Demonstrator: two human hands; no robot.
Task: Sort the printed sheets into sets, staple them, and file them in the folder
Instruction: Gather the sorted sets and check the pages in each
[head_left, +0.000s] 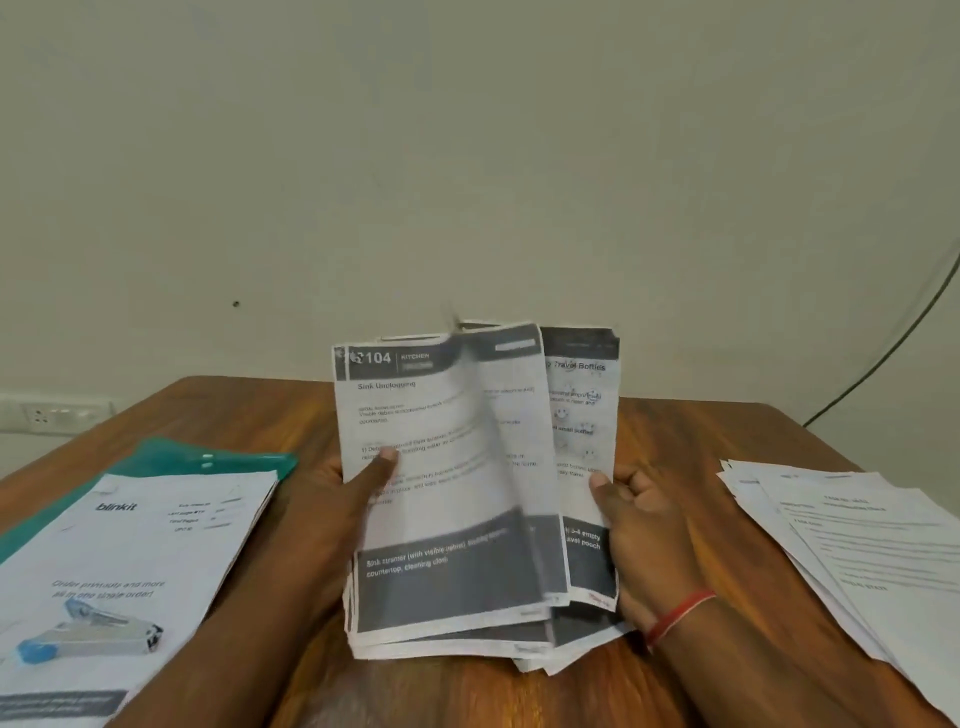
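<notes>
Both hands hold one batch of printed sheets (447, 467) near the middle of the worktop (701, 431). The left hand (353, 488) grips the batch's left edge, its thumb pressed flat on the front page and its fingers hidden behind. The right hand (641, 519) pinches the right edge, thumb on the front and fingers curled at the side. The batch stands nearly upright with its long axis running up and down and its bottom edges resting on the wood close to the person. The printed faces point toward the camera with the headers at the top. The front page reads "104 KITCHEN" and "Sink Unclogging". The batch is fanned, so a page further right shows "Travel Bottles", and one sheet between them is curved and blurred.

To the left lies a green folder (234, 460) with a stack of paper (156, 540) flat on top of it. The stack's top page is marked "blinkit". A blue and silver stapler (88, 636) lies on the near part of that page, its long axis roughly left to right. On the right, well apart from the held batch, a spread pile of sheets (857, 530) lies flat. A red band (680, 616) circles the right wrist.
</notes>
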